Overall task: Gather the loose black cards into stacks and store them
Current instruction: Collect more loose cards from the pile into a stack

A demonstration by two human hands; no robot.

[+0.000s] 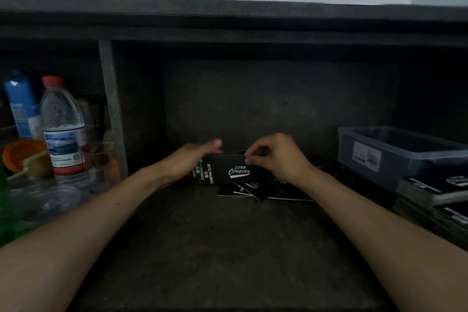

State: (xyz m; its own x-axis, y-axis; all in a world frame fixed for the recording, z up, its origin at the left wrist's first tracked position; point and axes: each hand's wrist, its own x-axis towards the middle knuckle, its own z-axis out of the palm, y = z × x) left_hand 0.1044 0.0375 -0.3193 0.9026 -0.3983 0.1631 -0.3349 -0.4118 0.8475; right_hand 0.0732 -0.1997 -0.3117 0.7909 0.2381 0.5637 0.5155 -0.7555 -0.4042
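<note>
A stack of black cards (234, 172) is held on edge just above the surface (215, 235), likely for squaring. Its left end is wrapped by the left hand (193, 161) grip; its top edge is pinched by the right hand (277, 159) grip. More loose cards (253, 192) are left beneath, near the bin (395, 152) at right

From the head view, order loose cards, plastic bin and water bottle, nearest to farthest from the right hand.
1. loose cards, just under the right hand.
2. plastic bin, off to its right.
3. water bottle, far left.
</note>
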